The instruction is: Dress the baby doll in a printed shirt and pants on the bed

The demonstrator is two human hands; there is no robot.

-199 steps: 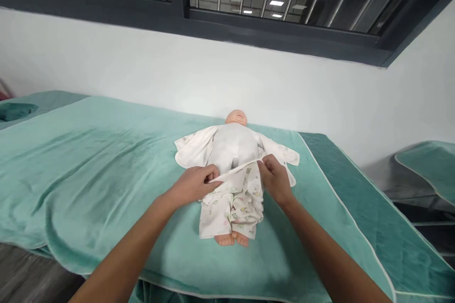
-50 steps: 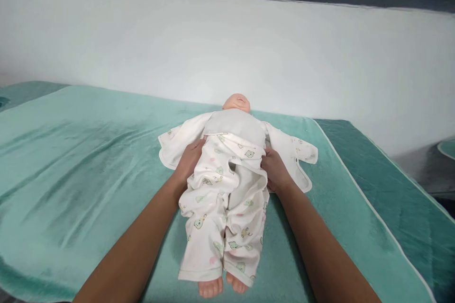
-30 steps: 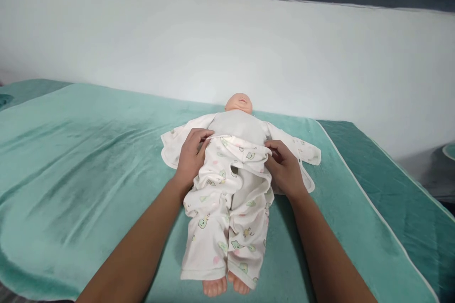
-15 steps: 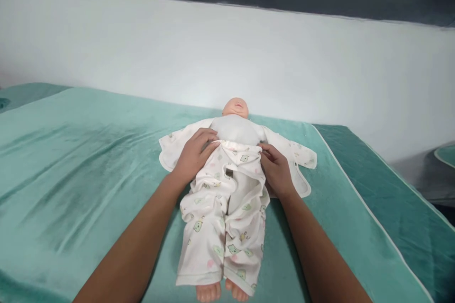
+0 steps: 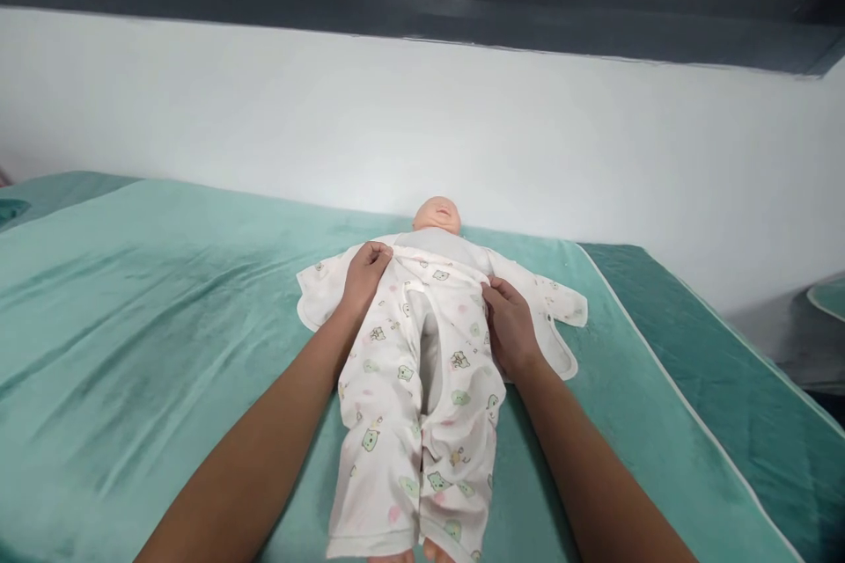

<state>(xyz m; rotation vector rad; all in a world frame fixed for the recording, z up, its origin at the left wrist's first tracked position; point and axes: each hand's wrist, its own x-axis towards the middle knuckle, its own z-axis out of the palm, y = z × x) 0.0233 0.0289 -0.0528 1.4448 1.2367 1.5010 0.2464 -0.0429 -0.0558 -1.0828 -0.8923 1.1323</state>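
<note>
A baby doll [image 5: 437,214] lies on its back, head toward the wall and feet toward me. Printed white baby pants [image 5: 379,449] cover its legs, with an open slit at the crotch. My left hand [image 5: 367,274] pinches the waistband at its left end, up on the doll's belly. At the other end of the waistband, my right hand [image 5: 512,321] has its fingers closed on the fabric by the doll's side. A white baby jacket [image 5: 560,303] is spread open beneath the doll, its sleeves stretched out to both sides over the arms.
Everything rests on a green velvety cover [image 5: 165,325] with wrinkles on the left. A darker green strip [image 5: 700,352] runs along the right. Behind stands a white wall [image 5: 264,106] beneath a dark window frame [image 5: 462,4] with metal bars.
The waistband's left side has been pulled up higher over the belly by my left hand, and the pants have straightened. My right hand stays near its place. The view has tilted up slightly.
</note>
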